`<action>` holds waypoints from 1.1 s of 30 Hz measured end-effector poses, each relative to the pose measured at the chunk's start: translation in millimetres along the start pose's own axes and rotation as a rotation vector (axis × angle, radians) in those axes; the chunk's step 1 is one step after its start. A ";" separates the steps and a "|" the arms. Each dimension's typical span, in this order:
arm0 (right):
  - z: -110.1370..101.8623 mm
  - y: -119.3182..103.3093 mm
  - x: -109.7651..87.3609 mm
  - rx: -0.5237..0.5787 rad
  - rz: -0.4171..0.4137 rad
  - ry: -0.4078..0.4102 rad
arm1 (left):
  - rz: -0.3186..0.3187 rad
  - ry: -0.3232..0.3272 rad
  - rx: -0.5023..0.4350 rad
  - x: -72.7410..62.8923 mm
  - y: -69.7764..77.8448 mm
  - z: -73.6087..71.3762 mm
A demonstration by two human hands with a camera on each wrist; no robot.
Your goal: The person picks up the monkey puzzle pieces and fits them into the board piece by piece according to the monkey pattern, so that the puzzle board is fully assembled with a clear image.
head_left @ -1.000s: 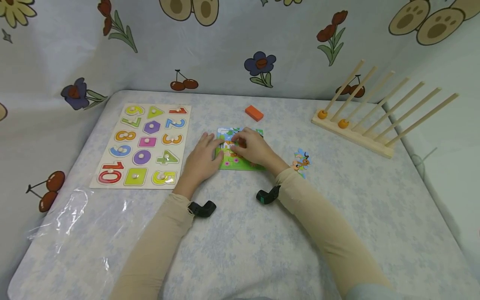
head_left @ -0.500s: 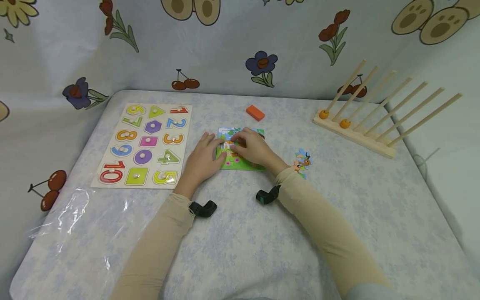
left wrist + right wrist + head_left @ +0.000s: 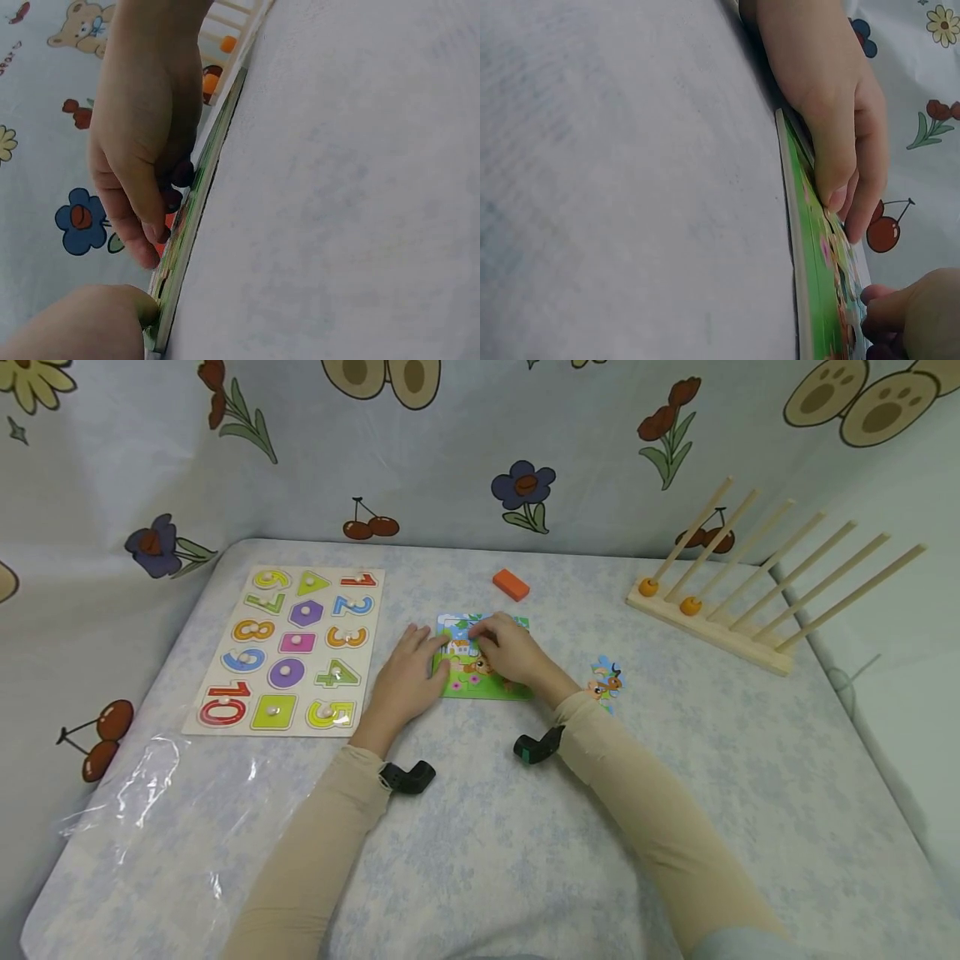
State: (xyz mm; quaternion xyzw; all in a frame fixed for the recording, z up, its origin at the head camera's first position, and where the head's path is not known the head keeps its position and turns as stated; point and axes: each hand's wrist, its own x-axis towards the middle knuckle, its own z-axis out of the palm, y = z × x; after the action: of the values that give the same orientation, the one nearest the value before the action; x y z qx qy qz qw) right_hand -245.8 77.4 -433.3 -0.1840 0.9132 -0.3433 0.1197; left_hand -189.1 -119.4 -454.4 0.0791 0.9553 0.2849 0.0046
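Observation:
A small picture puzzle (image 3: 491,690) with a green border, a house and an animal lies flat on the table. My left hand (image 3: 405,672) rests at its left edge, fingers relaxed, with the thumb beside the lower corner. Over the upper middle is my right hand (image 3: 513,652), bent at the fingers, its fingertips right at the picture and partly covering it. Seen low in the left wrist view, the right hand (image 3: 142,127) points thumb and forefinger down at the puzzle's surface, with no piece visible between them. Loose puzzle pieces (image 3: 606,682) lie beside the right wrist.
To the left lies a number-and-shape peg board (image 3: 297,644). An orange block (image 3: 512,585) sits behind the puzzle. A wooden rack with upright rods (image 3: 712,631) and two orange beads stands at the back right. Clear plastic wrap (image 3: 150,785) covers the front left.
My right hand's fingertips have moved slightly up and right over the puzzle, uncovering the house and animal picture. The left hand stays at the left edge.

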 end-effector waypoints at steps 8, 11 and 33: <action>-2.6 6.5 -1.8 -0.007 -0.059 -0.005 | -0.002 -0.007 0.000 -0.3 -0.1 -0.4; -2.2 7.8 -2.9 -0.003 -0.072 0.000 | -0.003 -0.013 -0.003 -1.0 0.4 -0.7; -1.1 7.2 -7.3 -0.129 -0.171 0.018 | 0.004 0.018 0.026 -1.0 1.2 0.3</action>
State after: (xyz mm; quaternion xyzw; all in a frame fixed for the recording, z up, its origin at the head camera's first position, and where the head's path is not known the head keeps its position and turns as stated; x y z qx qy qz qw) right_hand -241.4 86.1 -436.7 -0.2656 0.9154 -0.2944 0.0696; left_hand -187.9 -118.4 -454.0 0.0786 0.9588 0.2729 -0.0059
